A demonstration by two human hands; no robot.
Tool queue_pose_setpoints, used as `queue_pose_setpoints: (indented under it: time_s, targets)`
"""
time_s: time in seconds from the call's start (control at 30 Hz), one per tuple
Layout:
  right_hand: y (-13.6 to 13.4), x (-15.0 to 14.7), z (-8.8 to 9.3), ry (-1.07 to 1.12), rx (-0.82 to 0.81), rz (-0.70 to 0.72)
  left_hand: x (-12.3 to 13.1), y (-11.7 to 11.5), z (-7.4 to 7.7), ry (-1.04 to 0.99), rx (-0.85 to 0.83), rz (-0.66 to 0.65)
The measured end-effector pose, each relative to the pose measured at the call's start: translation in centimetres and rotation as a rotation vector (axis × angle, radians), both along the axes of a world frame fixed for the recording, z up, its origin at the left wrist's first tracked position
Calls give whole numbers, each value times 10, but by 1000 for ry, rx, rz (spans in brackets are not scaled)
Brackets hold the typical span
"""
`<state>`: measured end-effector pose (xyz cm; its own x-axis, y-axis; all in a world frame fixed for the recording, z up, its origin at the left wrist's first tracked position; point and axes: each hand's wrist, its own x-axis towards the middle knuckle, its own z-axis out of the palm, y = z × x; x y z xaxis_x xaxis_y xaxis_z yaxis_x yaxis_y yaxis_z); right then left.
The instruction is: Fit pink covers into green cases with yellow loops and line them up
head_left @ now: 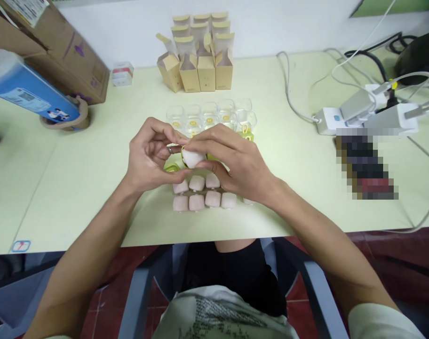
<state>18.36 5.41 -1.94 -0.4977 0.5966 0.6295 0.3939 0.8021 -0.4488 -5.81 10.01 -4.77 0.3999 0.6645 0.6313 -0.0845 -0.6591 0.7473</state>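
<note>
Over the middle of the table, a small white rounded piece (pixel 194 159) with a yellow-green rim is held between both hands. My left hand (pixel 151 153) grips the rim side with thumb and fingertips, and a ring shows on one finger. From the other side, my right hand (pixel 237 160) pinches the white body between thumb and fingers. Below them, pale pinkish-white rounded pieces (pixel 196 203) stand in two rows, partly hidden by the right hand. A yellow-green part (pixel 171 168) lies under the left fingers, and another yellow-green part (pixel 248 135) sits beyond the right hand.
Clear plastic shells (pixel 210 110) with yellow marks stand in rows behind the hands. Open cardboard boxes (pixel 206 75) are grouped by the wall. A blue canister (pixel 34 89) and large carton (pixel 69 56) occupy the left; a power strip (pixel 329 121) with cables lies right.
</note>
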Motion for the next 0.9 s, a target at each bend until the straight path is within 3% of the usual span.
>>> queue_pose_setpoints:
  time_s: [0.27,0.5,0.8,0.9]
  targets:
    - [-5,1,-1,39,100,-45,4,-1,1,-5,61,-8]
    - [-7,2,9,-138,-34,-81,5,-3,-2,22,64,-9]
    - [-5,2,8,-206,21,-51,3,3,-2,89,87,-38]
    - [-1,5,2,-144,107,-39,5,3,-2,64,113,-47]
